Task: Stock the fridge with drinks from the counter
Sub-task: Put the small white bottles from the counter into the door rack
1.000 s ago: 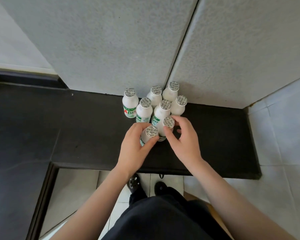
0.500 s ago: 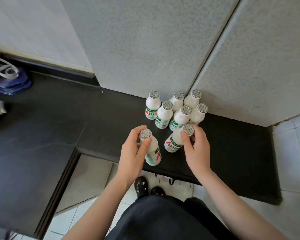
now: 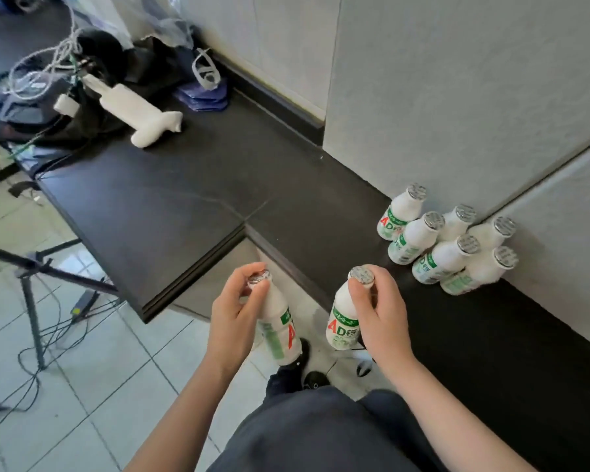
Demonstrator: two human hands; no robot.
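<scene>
My left hand [image 3: 234, 315] grips the neck of a white drink bottle [image 3: 281, 330] with a foil cap, held in the air off the counter's front edge. My right hand [image 3: 380, 311] grips a second white bottle [image 3: 343, 321] by its top, also lifted, over the front edge of the black counter [image 3: 191, 206]. Several more white bottles [image 3: 447, 243] with green and red labels stand clustered on the counter against the grey wall at the right. No fridge is in view.
At the counter's far left lie a dark bag with white cords [image 3: 45, 86], a white padded object [image 3: 140, 114] and a blue pouch [image 3: 205, 93]. A tripod [image 3: 31, 277] and loose cables stand on the tiled floor at left. My shoes show below.
Both hands have lifted their bottles off the counter and drawn them back toward me. The view has swung left, so the remaining bottles now sit at the right.
</scene>
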